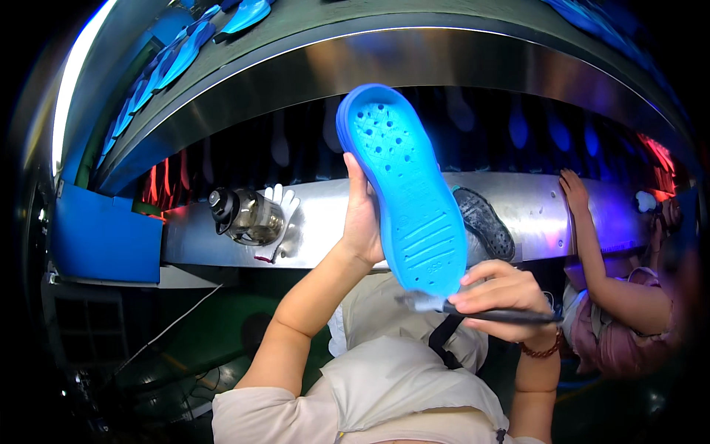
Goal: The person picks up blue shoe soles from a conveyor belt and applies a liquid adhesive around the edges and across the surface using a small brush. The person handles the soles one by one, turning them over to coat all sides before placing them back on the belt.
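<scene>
- Silvery metal bench [531,198] curving across behind.
- Before it, blue shoe sole [407,192], held up.
- Left hand [362,226] clasping its left edge, thumb upright, other fingers hidden.
- Right hand [506,290] at its lower end, fingers curled around dark-handled brush [510,317].

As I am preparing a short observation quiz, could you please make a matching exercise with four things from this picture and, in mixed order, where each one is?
Things
1. Blue sole
2. Black-handled tool
3. Bottle
4. Dark sole

Places
A. Held in the right hand
B. On the metal ledge, to the right of the blue sole
C. Held in the left hand
D. On the metal ledge, to the left of the blue sole

Right pairs: 1-C; 2-A; 3-D; 4-B.
</scene>
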{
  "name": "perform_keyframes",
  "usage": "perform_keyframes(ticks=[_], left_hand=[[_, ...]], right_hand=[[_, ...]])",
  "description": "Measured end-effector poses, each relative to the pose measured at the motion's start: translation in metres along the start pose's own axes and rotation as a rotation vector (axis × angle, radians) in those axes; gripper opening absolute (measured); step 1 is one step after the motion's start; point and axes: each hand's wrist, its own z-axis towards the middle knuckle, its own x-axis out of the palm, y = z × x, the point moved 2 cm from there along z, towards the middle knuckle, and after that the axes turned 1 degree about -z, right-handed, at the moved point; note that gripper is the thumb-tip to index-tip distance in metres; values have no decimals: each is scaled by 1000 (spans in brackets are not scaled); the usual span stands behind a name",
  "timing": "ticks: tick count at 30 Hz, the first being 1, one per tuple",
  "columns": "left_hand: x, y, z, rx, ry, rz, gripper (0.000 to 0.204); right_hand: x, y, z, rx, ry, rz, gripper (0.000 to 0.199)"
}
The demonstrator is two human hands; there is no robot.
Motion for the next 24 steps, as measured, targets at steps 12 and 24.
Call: perform_keyframes(ticks=[12,24], left_hand=[[11,37,-8,56,-143,304,68],[15,33,3,42,-91,35,53]], right_hand=[[19,-22,-9,213,-466,346,20],[-11,-10,3,73,-461,240,20]])
